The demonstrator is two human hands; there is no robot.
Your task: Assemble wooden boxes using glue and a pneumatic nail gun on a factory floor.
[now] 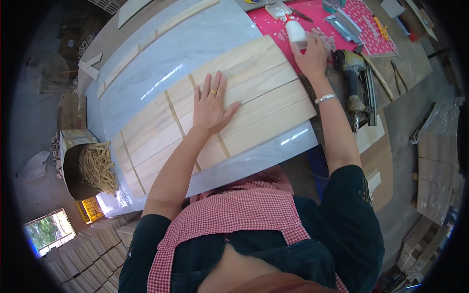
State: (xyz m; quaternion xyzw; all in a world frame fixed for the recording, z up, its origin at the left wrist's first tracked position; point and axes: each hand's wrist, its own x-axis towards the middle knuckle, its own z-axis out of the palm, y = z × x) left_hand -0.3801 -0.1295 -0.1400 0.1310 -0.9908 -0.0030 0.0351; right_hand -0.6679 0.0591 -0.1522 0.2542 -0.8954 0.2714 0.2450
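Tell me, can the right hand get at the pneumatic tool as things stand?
Probably yes: the pneumatic tool lies just right of the right hand with nothing tall between them, though that hand appears occupied with the white bottle.

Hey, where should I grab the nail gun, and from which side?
Probably by the nail gun's dark handle, coming from the left, where your right hand is. The handle lies exposed along that edge, while the long magazine runs along the opposite side.
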